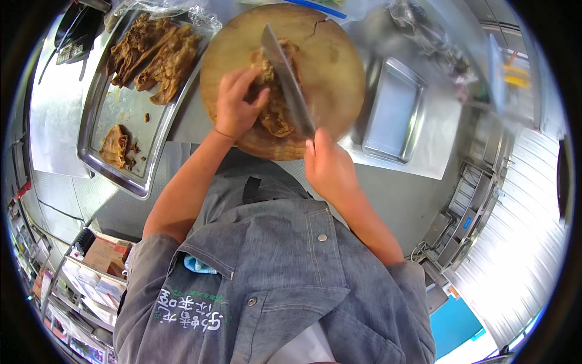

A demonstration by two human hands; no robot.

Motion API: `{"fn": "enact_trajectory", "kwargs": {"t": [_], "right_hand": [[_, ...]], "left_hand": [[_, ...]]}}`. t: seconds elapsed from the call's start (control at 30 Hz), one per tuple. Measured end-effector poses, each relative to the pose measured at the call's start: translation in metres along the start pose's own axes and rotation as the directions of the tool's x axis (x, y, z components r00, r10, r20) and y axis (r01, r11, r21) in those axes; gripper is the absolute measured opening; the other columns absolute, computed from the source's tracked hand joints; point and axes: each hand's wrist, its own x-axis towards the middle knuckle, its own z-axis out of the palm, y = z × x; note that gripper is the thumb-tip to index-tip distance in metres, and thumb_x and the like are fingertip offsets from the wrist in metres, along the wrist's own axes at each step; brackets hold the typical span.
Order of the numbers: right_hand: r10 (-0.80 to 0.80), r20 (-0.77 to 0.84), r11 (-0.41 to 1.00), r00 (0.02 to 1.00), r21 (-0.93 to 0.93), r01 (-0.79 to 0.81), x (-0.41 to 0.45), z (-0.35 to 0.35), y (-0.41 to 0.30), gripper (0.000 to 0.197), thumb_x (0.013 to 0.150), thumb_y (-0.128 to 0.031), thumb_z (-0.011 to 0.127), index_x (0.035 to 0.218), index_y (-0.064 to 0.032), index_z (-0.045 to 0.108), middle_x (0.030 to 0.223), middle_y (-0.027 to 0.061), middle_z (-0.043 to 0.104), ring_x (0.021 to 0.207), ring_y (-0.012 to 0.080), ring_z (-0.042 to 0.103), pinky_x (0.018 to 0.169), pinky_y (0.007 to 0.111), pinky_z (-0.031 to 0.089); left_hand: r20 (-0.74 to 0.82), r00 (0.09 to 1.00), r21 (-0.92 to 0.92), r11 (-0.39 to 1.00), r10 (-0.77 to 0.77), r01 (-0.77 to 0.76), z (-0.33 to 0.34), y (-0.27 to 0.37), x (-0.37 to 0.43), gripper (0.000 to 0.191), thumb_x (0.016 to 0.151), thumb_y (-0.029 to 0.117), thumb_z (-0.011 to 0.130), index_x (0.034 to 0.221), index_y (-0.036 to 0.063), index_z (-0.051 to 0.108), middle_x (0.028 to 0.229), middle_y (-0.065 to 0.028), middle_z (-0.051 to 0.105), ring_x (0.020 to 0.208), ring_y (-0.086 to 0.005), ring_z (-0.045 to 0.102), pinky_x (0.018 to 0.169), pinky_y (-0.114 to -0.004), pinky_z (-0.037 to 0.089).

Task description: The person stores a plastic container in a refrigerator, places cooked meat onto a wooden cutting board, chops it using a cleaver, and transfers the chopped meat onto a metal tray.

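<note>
On a round wooden chopping block [336,68] lies a piece of brown cooked meat [275,116]. My right hand [329,164] is closed around the handle of a cleaver [288,79], whose long blade slants up and to the left over the meat. At the meat's left side is my left hand [240,100], fingers bent and thumb apart; its fingertips are at the meat's edge, and whether they grip it I cannot tell. Part of the meat is hidden by the blade and my left hand.
Left of the block, a metal tray [152,175] holds large brown meat pieces [159,59] and a smaller piece [116,145]. An empty rectangular metal tray [395,111] stands to the right. Clear plastic wrap [191,13] lies at the upper left, and a blue-edged plastic item [318,8] lies behind the block.
</note>
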Motion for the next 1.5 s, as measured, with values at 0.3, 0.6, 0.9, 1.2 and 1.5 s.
{"fn": "enact_trajectory", "kwargs": {"t": [0.3, 0.6, 0.9, 1.2, 1.5], "right_hand": [[-0.099, -0.078, 0.993, 0.992, -0.069, 0.094, 0.055, 0.038, 0.013, 0.019, 0.104, -0.02, 0.055, 0.108, -0.0014, 0.05, 0.076, 0.0247, 0.069, 0.073, 0.0493, 0.069, 0.066, 0.06, 0.053], [0.108, 0.068, 0.994, 0.992, -0.032, -0.106, -0.049, 0.025, 0.046, 0.023, 0.105, -0.024, 0.056, 0.107, -0.0029, 0.047, 0.079, 0.0259, 0.068, 0.075, 0.0477, 0.069, 0.066, 0.061, 0.051], [0.265, -0.174, 0.864, 0.948, 0.48, -0.153, -0.112, -0.021, 0.079, 0.025, 0.107, -0.018, 0.061, 0.098, 0.0026, 0.05, 0.067, 0.0146, 0.059, 0.058, 0.0228, 0.062, 0.058, 0.041, 0.049], [0.415, -0.119, 0.674, 0.902, 0.706, -0.217, -0.124, 0.033, 0.122, 0.015, 0.108, -0.014, 0.055, 0.098, -0.0034, 0.052, 0.061, -0.0002, 0.05, 0.046, 0.0077, 0.048, 0.043, 0.029, 0.04], [0.535, -0.037, 0.584, 0.844, 0.738, -0.338, -0.144, 0.045, 0.125, 0.024, 0.104, -0.018, 0.061, 0.09, -0.0014, 0.051, 0.066, 0.011, 0.056, 0.056, 0.0203, 0.054, 0.056, 0.041, 0.044]], "left_hand": [[-0.032, 0.999, 0.041, 0.999, -0.015, 0.017, 0.004, 0.0, -0.001, 0.049, 0.083, 0.008, 0.085, 0.129, 0.0081, 0.071, 0.127, -0.0141, 0.068, 0.112, -0.0329, 0.065, 0.088, -0.04, 0.056], [-0.014, 0.991, 0.017, 0.991, -0.13, 0.13, -0.018, -0.001, -0.016, 0.043, 0.089, 0.006, 0.075, 0.131, 0.0048, 0.066, 0.127, -0.0127, 0.066, 0.112, -0.025, 0.068, 0.095, -0.036, 0.056], [0.006, 0.859, 0.165, 0.848, -0.512, 0.504, -0.029, 0.045, -0.039, 0.095, 0.085, 0.034, 0.088, 0.156, -0.0045, 0.038, 0.144, -0.0281, 0.05, 0.136, -0.0397, 0.051, 0.11, -0.044, 0.048], [0.223, 0.822, 0.468, 0.797, -0.525, 0.382, -0.002, 0.066, 0.017, 0.117, 0.077, 0.021, 0.086, 0.171, 0.0143, 0.016, 0.165, -0.033, 0.017, 0.149, -0.0544, 0.029, 0.12, -0.057, 0.036], [0.49, 0.849, 0.499, 0.862, -0.197, -0.088, -0.062, -0.006, 0.088, 0.102, 0.079, 0.024, 0.086, 0.167, 0.0191, 0.034, 0.163, -0.0264, 0.036, 0.149, -0.0495, 0.036, 0.123, -0.058, 0.037]]}}
